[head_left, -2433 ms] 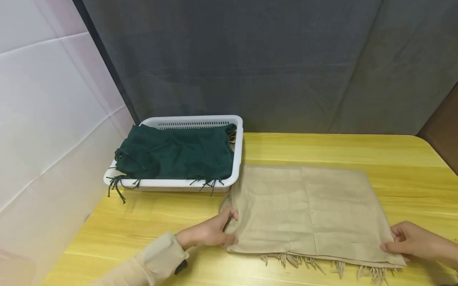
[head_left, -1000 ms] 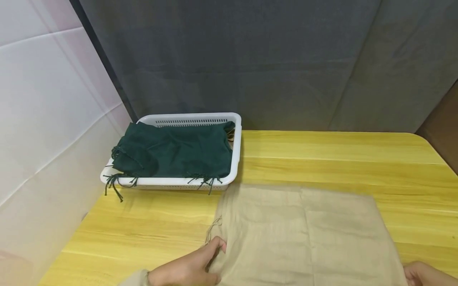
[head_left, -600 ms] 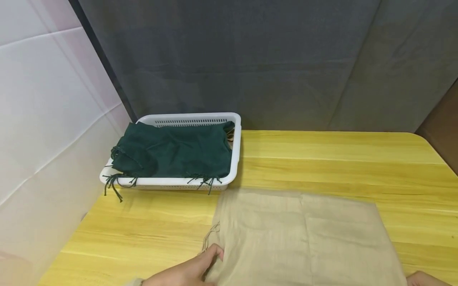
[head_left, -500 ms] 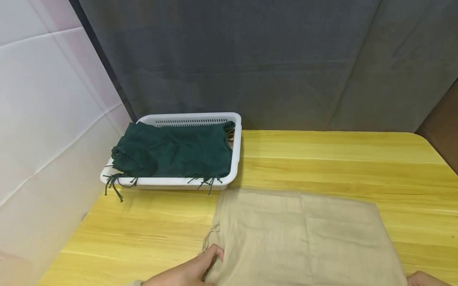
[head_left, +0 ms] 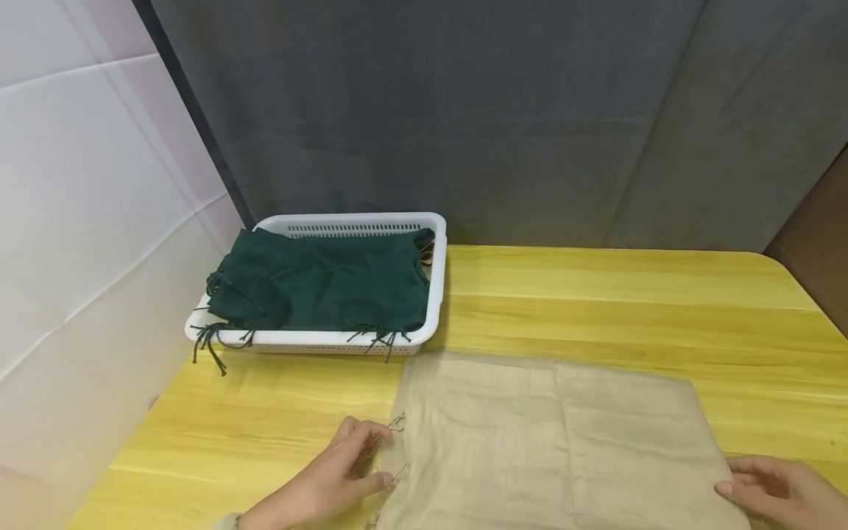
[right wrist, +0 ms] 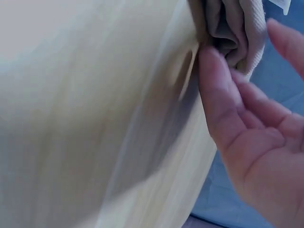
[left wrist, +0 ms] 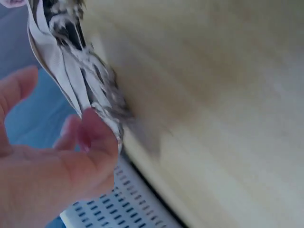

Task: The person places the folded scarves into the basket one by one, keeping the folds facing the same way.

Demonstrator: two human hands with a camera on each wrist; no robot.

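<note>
A beige fringed scarf [head_left: 503, 442], folded into a wide flat layer, lies on the table with its near part cut off by the frame. At its left edge my left hand [head_left: 324, 475] has thumb and fingers spread apart, fingertips at the tassels [left wrist: 102, 80]. My right hand [head_left: 788, 489] is at the right edge, its thumb near the top. In the right wrist view, the fingers [right wrist: 216, 80] touch the stacked folds from the side, and the thumb stands off from them.
A white perforated basket [head_left: 442, 294] stands at back left, holding a folded dark green fringed scarf [head_left: 331, 283] whose tassels hang over the front rim. The yellow wood-grain table [head_left: 596, 283] meets a grey curtain [head_left: 464, 125] behind and a white panel [head_left: 99, 221] at left.
The beige scarf has been drawn toward me, away from beside the basket. Since half a second ago it lies nearly still, while both hands have loosened and shifted forward along its edges.
</note>
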